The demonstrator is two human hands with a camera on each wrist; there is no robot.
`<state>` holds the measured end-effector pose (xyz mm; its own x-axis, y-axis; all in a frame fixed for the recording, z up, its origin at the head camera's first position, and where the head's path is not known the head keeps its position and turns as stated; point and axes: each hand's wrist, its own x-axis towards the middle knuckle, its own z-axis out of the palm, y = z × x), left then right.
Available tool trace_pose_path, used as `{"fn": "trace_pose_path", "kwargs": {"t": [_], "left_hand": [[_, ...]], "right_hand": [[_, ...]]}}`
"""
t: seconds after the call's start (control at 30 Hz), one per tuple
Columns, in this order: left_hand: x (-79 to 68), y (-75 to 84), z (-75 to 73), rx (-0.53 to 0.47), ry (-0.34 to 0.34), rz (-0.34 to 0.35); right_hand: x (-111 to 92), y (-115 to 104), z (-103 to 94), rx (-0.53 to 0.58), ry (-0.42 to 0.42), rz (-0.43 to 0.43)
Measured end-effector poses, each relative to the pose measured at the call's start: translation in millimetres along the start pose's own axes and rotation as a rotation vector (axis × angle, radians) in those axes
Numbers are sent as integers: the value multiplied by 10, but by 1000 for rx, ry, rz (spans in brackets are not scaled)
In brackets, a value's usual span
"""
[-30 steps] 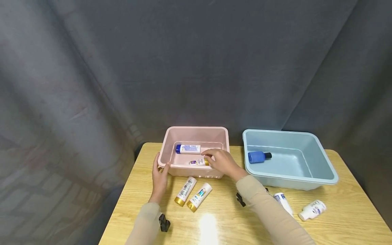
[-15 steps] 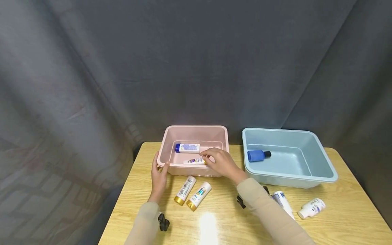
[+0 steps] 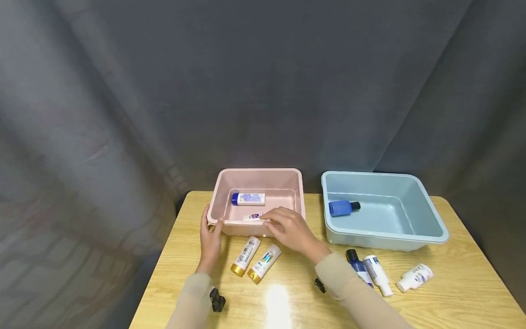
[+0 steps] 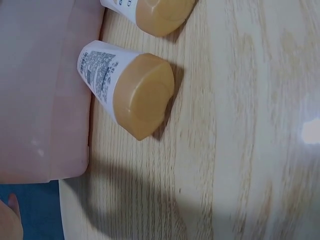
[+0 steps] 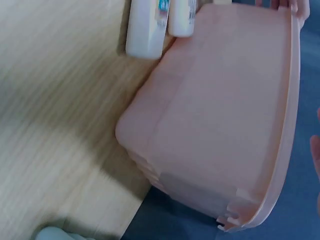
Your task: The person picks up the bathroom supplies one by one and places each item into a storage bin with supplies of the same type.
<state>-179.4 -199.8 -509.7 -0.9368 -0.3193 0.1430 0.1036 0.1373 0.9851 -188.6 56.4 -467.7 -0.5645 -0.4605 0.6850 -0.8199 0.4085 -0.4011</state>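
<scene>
A: So how far along are you?

B: Partway, I'd guess. The blue-capped tube is in the pink bin, beyond your right hand; the blue bottle is in the light blue bin to its right. Left to do, probably: two gold-capped tubes between your hands, nearer you, plus a dark blue bottle and two white bottles right of your right hand.

A: Hands?

B: Your left hand grips the pink bin's corner. The small tube is inside, partly hidden by your right hand; can't tell if you're pinching it.
</scene>
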Motion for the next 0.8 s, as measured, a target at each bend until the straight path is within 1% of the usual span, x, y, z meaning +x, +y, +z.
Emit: {"fn": "trace_pose_path", "kwargs": {"t": [0.1, 0.13, 0.27, 0.33, 0.37, 0.4, 0.47, 0.6, 0.63, 0.7, 0.8], "left_hand": [[-48, 112, -12, 3, -2, 21], [-48, 111, -12, -4, -2, 27], [9, -54, -1, -12, 8, 32], [38, -154, 3, -15, 13, 34], [45, -173, 7, -10, 17, 38], [33, -137, 6, -7, 15, 36], [22, -140, 15, -4, 18, 38], [-53, 41, 21, -16, 2, 15], [-59, 46, 24, -17, 2, 16], [-94, 158, 19, -19, -10, 11], [-101, 204, 14, -8, -10, 13]], "right_hand": [[-60, -82, 49, 12, 20, -52], [-83, -106, 61, 22, 22, -64], [-205, -194, 120, 51, 5, -94], [-278, -225, 157, 57, -15, -95], [-311, -240, 178, 60, -29, -87], [-346, -251, 200, 67, -45, -73], [-418, -268, 240, 62, -72, -49], [-538, -252, 312, 65, -116, 6], [-564, -239, 330, 63, -123, 13], [-608, -210, 365, 74, -143, 37], [-674, -156, 421, 88, -178, 85]]}}
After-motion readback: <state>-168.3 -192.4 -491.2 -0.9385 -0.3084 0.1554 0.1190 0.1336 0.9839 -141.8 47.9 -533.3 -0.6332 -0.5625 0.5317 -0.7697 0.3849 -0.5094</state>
